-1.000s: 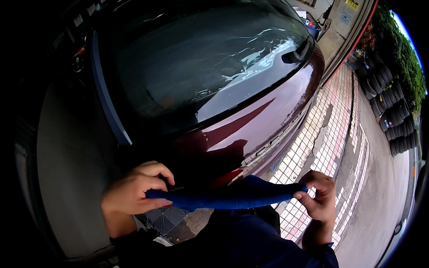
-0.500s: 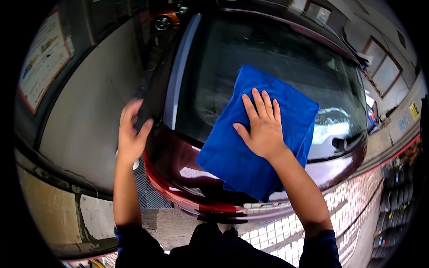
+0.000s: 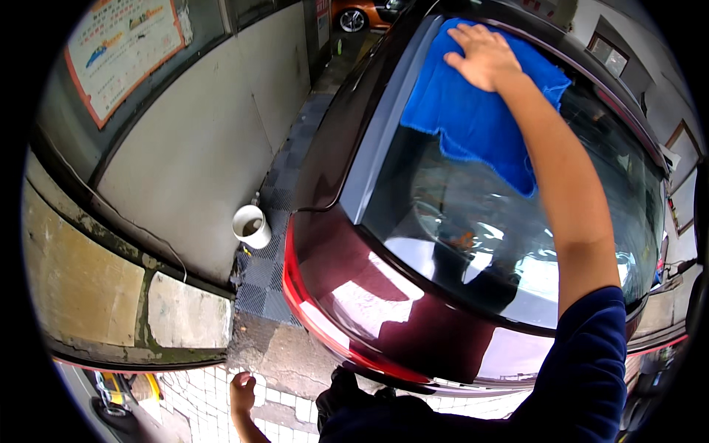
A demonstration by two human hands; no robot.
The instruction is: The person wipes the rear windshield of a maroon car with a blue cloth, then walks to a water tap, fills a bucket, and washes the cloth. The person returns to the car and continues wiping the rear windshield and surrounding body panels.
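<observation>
Blue cloth (image 3: pixel 461 111) is pressed flat by the right hand (image 3: pixel 484 57) over the rear window's (image 3: pixel 458 196) upper left corner.
The right hand's fingers are laid nearly together, thumb apart. Wiping is judged under way, unfinished: the rear window's lower and right parts are left uncovered; what has been wiped cannot be told. Below and left of the rear window, the left hand (image 3: pixel 242 395) is held empty, fingers loosely curved.

Looks like we're in a car-care workshop: maroon hatchback (image 3: pixel 443 340) near, orange car (image 3: pixel 378 18) far, white bucket (image 3: pixel 260 240) on grey floor tiles (image 3: pixel 260 277), car-themed poster (image 3: pixel 122 55) left.
</observation>
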